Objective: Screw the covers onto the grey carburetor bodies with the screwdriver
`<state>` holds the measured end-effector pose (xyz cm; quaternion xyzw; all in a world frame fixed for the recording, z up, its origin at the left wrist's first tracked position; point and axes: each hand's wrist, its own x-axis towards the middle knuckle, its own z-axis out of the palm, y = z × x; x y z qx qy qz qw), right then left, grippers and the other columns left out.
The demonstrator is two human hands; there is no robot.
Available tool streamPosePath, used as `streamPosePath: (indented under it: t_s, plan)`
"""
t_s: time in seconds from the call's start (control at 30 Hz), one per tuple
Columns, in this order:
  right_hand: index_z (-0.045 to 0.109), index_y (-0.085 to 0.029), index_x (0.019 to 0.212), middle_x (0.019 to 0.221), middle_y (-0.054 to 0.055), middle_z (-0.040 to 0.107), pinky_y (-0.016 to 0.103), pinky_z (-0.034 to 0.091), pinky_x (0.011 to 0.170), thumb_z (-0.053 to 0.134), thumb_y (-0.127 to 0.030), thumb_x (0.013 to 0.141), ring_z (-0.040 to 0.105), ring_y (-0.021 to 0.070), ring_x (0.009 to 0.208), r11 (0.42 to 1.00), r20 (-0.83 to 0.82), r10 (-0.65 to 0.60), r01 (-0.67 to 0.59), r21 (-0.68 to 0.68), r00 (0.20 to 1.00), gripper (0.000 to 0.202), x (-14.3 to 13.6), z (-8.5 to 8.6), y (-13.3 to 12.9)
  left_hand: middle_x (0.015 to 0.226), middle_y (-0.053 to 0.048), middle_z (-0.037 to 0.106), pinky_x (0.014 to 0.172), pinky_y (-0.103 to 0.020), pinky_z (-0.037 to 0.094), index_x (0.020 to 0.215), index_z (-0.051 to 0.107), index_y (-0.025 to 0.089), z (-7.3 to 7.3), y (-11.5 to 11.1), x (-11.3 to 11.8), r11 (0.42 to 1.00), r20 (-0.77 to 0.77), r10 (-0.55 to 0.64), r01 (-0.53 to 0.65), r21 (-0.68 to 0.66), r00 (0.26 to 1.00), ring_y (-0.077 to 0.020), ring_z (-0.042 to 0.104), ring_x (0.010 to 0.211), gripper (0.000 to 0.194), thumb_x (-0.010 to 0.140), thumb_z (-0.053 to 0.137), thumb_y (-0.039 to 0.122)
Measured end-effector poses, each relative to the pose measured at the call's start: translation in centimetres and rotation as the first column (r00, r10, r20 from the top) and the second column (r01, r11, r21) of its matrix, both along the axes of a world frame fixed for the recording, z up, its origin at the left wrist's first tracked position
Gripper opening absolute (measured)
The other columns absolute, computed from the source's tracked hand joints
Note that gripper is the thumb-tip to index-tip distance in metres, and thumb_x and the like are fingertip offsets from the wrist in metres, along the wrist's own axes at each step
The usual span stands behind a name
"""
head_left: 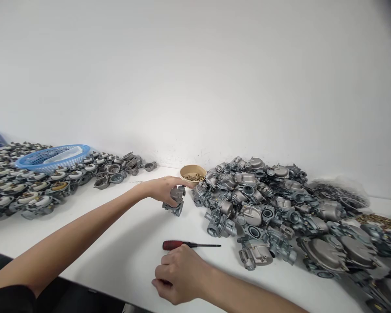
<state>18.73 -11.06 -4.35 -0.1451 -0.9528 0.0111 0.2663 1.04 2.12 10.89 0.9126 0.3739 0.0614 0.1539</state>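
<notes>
1. Carburetor (176,205), grey metal, grasped by left hand (163,188); thumb on near side, fingers over far side; just in front of bowl (192,169), slightly left; cannot tell if lifted or resting.
2. Left fingertips overlap bowl's near edge in view; cannot tell if touching.
3. Right hand (181,274) curled into loose fist, thumb side facing left; cannot tell if anything small sits inside; well in front of bowl, toward person.
4. Screwdriver (192,244), red-black handle, dark shaft pointing right; lies between bowl and right hand; knuckles overlap handle in view, contact unclear.
5. Bowl tan, holds small brass-coloured pieces (194,177); stands near wall (195,87), on white table (127,248).
6. Right of bowl: big heap of carburetors (252,213), nearest ones just beside it; farther right, clear plastic bag (352,191) with dark pieces, then brass-coloured pile (381,222).
7. Left of bowl: loose metal cups (115,176); farther left, rows of parts with white tops (35,191), one top yellowish; blue basket (32,162) among them, white tray (65,154) inside.
</notes>
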Motion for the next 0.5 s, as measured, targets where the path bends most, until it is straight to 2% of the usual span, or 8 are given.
streamPosePath:
  t_s: [0.1, 0.2, 0.33, 0.5]
  plan:
    - [0.057, -0.021, 0.063, 0.053, -0.004, 0.059, 0.026, 0.051, 0.067, 0.064, -0.033, 0.08, 0.047, 0.0119, 0.044, 1.0, 0.006, -0.003, 0.003, 0.005, 1.0, 0.022, -0.1, -0.1, -0.1, 0.138, -0.005, 0.064, 0.103, -0.038, 0.05, 0.14, 0.059, 0.031, 0.2, -0.4, 0.2, 0.998, 0.044, 0.047, -0.049, 0.047, 0.998, -0.0301, 0.061, 0.125, 0.07, 0.072, 0.078, 0.029]
    - [0.058, -0.021, 0.064, 0.053, -0.004, 0.06, 0.026, 0.051, 0.068, 0.065, -0.034, 0.079, 0.049, 0.0122, 0.045, 1.0, 0.015, -0.006, 0.005, 0.012, 1.0, 0.021, -0.1, -0.3, -0.1, 0.134, -0.008, 0.064, 0.096, -0.039, 0.053, 0.135, 0.062, 0.026, -0.1, -1.7, 1.0, 0.979, 0.074, 0.119, -0.13, 0.157, 0.99, -0.0297, 0.065, 0.114, 0.062, 0.074, 0.074, 0.027]
    - [0.058, -0.021, 0.065, 0.055, -0.004, 0.061, 0.027, 0.052, 0.069, 0.064, -0.034, 0.08, 0.05, 0.0124, 0.046, 1.0, 0.029, -0.004, 0.004, 0.015, 1.0, 0.021, -0.1, -0.4, -0.1, 0.133, -0.015, 0.059, 0.081, -0.04, 0.058, 0.129, 0.063, 0.019, -1.5, -4.2, 2.9, 0.888, 0.103, 0.291, -0.309, 0.341, 0.951, -0.0294, 0.067, 0.098, 0.05, 0.08, 0.07, 0.026]
    - [0.058, -0.021, 0.066, 0.055, -0.003, 0.061, 0.027, 0.052, 0.07, 0.063, -0.033, 0.081, 0.051, 0.0127, 0.046, 1.0, 0.048, 0.002, -0.002, 0.017, 0.999, 0.02, -0.1, -0.3, 0.0, 0.124, -0.018, 0.058, 0.074, -0.041, 0.058, 0.116, 0.066, 0.015, -3.1, -5.7, 4.5, 0.776, 0.019, 0.451, -0.403, 0.486, 0.892, -0.0332, 0.065, 0.097, 0.031, 0.087, 0.065, 0.025]
